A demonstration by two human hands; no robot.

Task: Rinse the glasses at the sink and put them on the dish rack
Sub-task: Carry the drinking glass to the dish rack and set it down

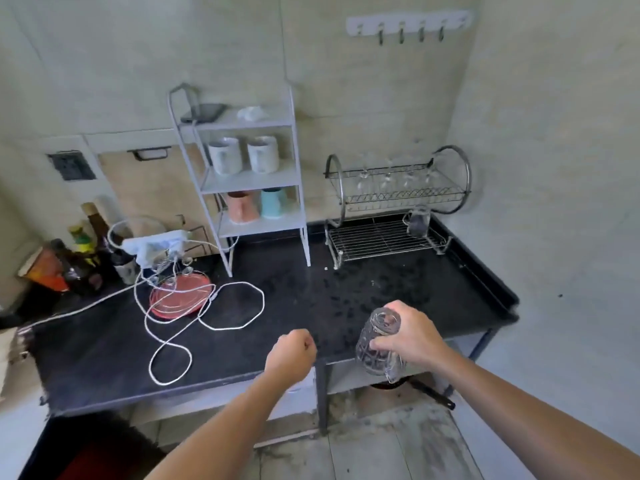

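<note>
Fingers of the right hand [412, 336] wrap the glass [379, 341], hiding the wall beneath them and the palm behind them, and the glass's end below the fingers smears into blur. The fingertips of the left hand [294, 351] are curled under out of sight, and both forearms run off the bottom edge. Far beyond the fingers, the stemmed glasses [384, 178] hanging in the dish rack [398, 202] are too faint to count, and the bottles [83, 258] far to their left have unreadable labels

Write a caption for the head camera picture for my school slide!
Right hand holds a patterned glass at the front of the black counter, left hand curled empty, dish rack beyond.
</note>
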